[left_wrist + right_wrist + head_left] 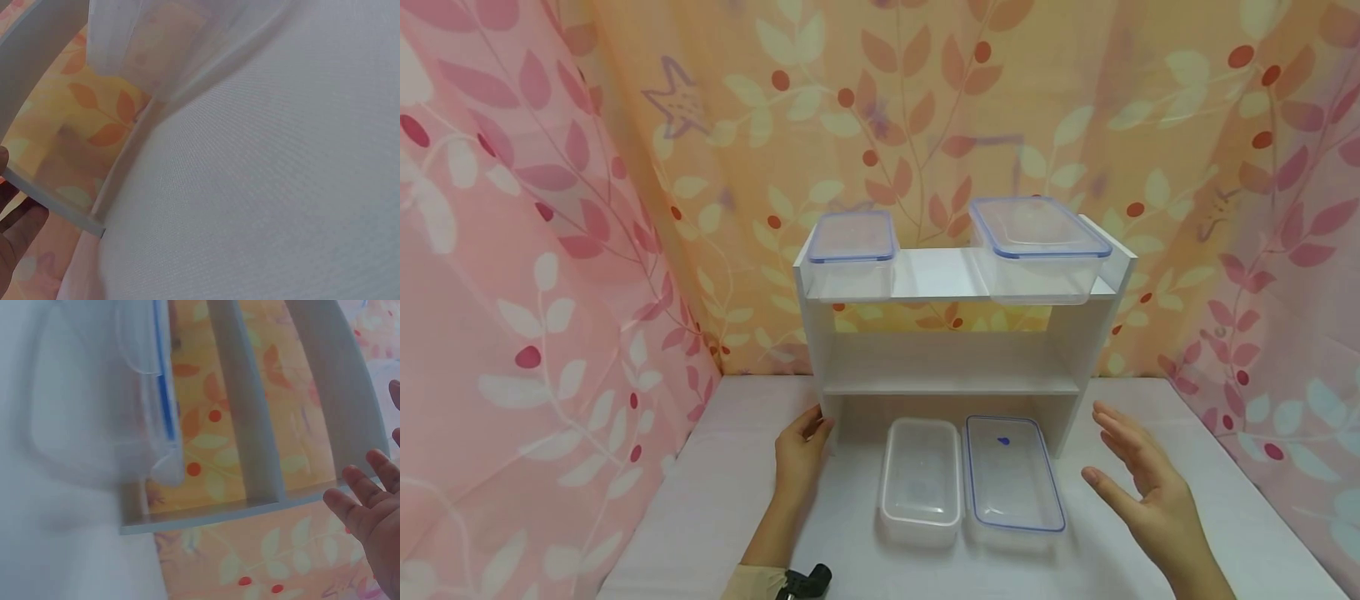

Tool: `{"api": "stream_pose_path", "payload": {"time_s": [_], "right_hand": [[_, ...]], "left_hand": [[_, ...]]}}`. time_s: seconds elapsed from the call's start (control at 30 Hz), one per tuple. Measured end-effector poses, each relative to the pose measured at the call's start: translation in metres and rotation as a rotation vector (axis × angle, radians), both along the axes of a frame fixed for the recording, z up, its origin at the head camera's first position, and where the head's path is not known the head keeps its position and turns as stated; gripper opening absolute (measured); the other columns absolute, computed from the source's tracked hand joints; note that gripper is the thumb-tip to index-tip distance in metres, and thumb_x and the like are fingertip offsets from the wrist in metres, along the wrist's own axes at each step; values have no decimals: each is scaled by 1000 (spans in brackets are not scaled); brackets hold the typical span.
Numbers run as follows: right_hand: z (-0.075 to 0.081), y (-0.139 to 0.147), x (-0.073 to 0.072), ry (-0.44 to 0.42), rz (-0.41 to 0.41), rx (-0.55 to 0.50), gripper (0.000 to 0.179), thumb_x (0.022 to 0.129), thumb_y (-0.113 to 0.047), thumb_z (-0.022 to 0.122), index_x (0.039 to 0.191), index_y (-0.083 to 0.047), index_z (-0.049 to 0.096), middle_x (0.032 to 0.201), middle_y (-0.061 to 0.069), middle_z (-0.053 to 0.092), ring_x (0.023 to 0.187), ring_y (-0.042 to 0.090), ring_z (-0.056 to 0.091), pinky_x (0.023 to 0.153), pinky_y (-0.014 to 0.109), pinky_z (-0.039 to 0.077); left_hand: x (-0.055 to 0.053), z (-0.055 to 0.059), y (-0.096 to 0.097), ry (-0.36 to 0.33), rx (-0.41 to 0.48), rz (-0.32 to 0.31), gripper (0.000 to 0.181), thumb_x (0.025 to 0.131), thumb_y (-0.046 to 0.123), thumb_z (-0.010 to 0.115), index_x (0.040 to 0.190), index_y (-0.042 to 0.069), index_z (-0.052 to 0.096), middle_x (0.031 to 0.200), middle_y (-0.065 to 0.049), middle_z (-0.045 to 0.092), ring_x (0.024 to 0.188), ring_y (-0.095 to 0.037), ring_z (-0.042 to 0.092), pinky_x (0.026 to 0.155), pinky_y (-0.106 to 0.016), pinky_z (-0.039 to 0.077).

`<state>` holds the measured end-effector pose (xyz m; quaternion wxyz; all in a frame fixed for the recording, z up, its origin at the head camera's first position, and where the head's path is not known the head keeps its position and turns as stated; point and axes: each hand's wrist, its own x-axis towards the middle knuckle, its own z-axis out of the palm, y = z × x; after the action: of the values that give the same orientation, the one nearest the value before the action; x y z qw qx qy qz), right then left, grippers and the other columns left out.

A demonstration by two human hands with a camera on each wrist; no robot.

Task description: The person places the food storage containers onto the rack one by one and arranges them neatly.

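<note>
A white shelf unit [951,362] stands on the table. My left hand [801,458] grips the lower front edge of its left side panel; in the left wrist view the thumb and the fingers [25,225] lie on opposite faces of that panel. Off the unit's right side, my right hand [1150,487] is raised with its fingers spread, holding nothing. Between the hands, a clear container with a whitish rim [921,479] sits beside a clear container with a blue rim [1015,475]. Both are at the unit's foot, partly inside the bottom opening.
On the top board stand a smaller blue-rimmed lidded container [852,250] at left and a larger one [1041,250] at right. The middle board [951,367] spans between the side panels. Patterned curtains [917,125] enclose the white-covered table [662,517] at the back and sides.
</note>
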<state>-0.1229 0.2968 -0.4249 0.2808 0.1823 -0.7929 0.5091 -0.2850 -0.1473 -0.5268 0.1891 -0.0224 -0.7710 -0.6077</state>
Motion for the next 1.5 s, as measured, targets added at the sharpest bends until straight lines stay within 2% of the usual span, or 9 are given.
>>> {"api": "stream_pose_path", "payload": {"time_s": [0.13, 0.4, 0.57, 0.8, 1.13, 1.4, 1.5], "right_hand": [[-14, 3, -3, 29, 24, 32, 78, 75, 27, 73, 147, 10, 45, 158, 24, 40, 145, 13, 42, 112, 15, 36], [-34, 7, -7, -73, -25, 33, 80, 79, 21, 75, 150, 1, 47, 160, 12, 41, 146, 8, 40, 111, 13, 35], [-46, 7, -12, -35, 18, 53, 81, 76, 23, 76, 149, 3, 46, 159, 20, 40, 147, 10, 39, 113, 13, 34], [-59, 9, -14, -55, 27, 109, 83, 77, 19, 78, 151, 0, 45, 160, 21, 37, 150, 9, 32, 113, 11, 31], [-78, 14, -16, -81, 89, 126, 86, 78, 15, 79, 154, -1, 41, 163, 22, 32, 149, 3, 32, 112, 8, 28], [-88, 15, -19, -101, 185, 102, 90, 81, 14, 77, 158, -2, 33, 166, 23, 23, 151, 0, 26, 112, 7, 27], [-93, 18, -20, -124, 205, 129, 90, 82, 13, 77, 158, -2, 33, 167, 24, 19, 152, -2, 23, 111, 5, 25]], "left_hand": [[0, -1, -1, 19, -4, 3, 33, 95, 15, 75, 127, 5, 72, 112, -11, 77, 104, -24, 73, 78, -17, 55], [-1, -2, -1, 21, 10, -11, 35, 95, 16, 75, 128, 4, 71, 114, -13, 76, 106, -27, 72, 78, -16, 54], [-1, -1, -2, 19, 4, -3, 35, 95, 17, 75, 128, 4, 71, 115, -15, 75, 106, -27, 73, 77, -16, 55], [1, 1, -1, 16, -8, 2, 36, 95, 15, 75, 128, 3, 71, 116, -15, 75, 106, -27, 73, 78, -17, 54], [2, 0, 1, 9, -25, 1, 36, 96, 16, 74, 129, 3, 70, 115, -14, 75, 107, -28, 72, 78, -19, 56], [1, 0, 0, 20, -31, 11, 35, 96, 17, 75, 128, 4, 71, 114, -13, 76, 105, -27, 73, 79, -19, 55], [1, 0, 0, 22, -31, 9, 35, 96, 17, 75, 128, 4, 71, 115, -13, 76, 105, -27, 73, 79, -20, 56]]}}
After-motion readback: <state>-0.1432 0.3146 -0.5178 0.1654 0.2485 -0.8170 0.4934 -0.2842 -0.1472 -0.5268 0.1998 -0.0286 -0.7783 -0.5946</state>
